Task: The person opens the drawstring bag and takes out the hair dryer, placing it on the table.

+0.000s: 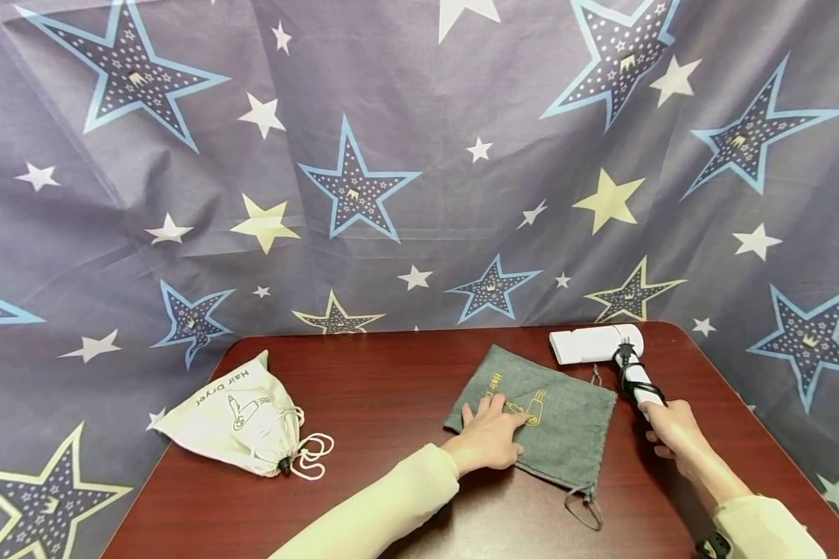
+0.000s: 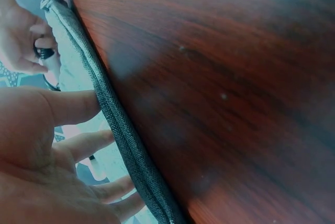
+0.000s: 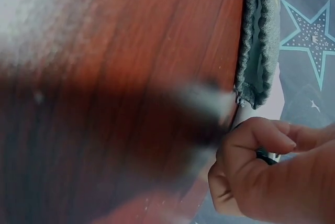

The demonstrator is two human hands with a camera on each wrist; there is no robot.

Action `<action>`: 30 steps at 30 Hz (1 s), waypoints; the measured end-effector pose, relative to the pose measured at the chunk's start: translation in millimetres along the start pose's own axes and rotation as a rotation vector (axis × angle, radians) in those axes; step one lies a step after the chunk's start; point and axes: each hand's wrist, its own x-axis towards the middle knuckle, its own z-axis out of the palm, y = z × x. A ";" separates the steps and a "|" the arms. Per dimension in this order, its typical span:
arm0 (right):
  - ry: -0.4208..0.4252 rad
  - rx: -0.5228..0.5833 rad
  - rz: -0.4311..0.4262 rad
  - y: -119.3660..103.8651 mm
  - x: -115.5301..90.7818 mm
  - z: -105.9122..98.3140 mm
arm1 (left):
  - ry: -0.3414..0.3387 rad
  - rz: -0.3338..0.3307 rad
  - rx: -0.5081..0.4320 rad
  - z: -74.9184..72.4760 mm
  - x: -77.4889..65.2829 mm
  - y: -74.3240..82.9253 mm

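Note:
A grey drawstring bag [image 1: 566, 435] with yellow hair-dryer print lies flat on the table, its mouth toward the right. My left hand [image 1: 488, 436] rests on it with fingers spread over the printed side; in the left wrist view those fingers [image 2: 78, 106] reach across the bag's edge [image 2: 120, 124]. To the right of the bag, a white hair dryer [image 1: 590, 344] lies with its black cord [image 1: 629, 373] wound about the handle. My right hand [image 1: 678, 435] grips the lower end of that handle. In the right wrist view the bag's gathered mouth [image 3: 256, 41] is beside the right hand [image 3: 256, 166].
A cream drawstring bag [image 1: 231, 419] marked "Hair Dryer" lies at the table's left, its white cord [image 1: 315, 454] trailing right. The dark red table [image 1: 363, 388] ends at the back against a grey star-patterned curtain [image 1: 419, 155].

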 end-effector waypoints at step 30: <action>-0.012 -0.119 -0.010 3.8 -3.2 6.4 | 0.065 0.046 -0.064 -6.8 -5.0 -15.5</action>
